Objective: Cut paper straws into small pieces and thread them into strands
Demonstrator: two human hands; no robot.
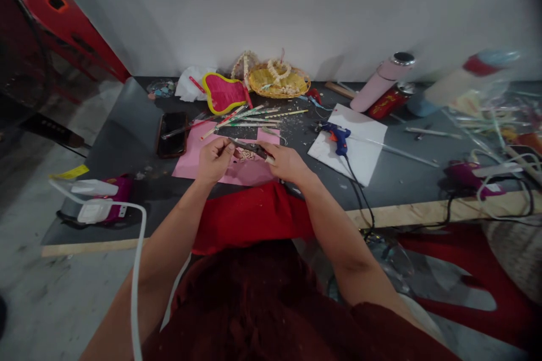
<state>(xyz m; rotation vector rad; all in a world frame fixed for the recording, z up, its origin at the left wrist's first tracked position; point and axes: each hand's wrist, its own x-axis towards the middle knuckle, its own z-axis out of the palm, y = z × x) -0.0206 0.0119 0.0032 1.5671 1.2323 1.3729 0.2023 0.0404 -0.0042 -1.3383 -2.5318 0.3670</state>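
My right hand (288, 163) is closed around dark metal cutters (252, 147) with a visible pivot, whose narrow jaws point left. Close to their tip, my left hand (215, 159) is closed in a pinch; what sits between its fingertips is too small to make out. Under both hands lies pink paper (190, 163). A small heap of pale cut pieces (246, 155) rests on it, just below the cutters. Several thin printed sticks (249, 119) are spread beyond the hands, amid pale crumbs. Red cloth (254, 217) covers the table's front edge near my lap.
Left stand a phone (172, 134) and a purple power strip (121, 197). A yellow-rimmed red tray (224, 94) and woven basket (279, 90) sit behind. Right are a blue glue gun (337, 136) on white board (368, 161), a pink flask (381, 83) and red can (389, 101).
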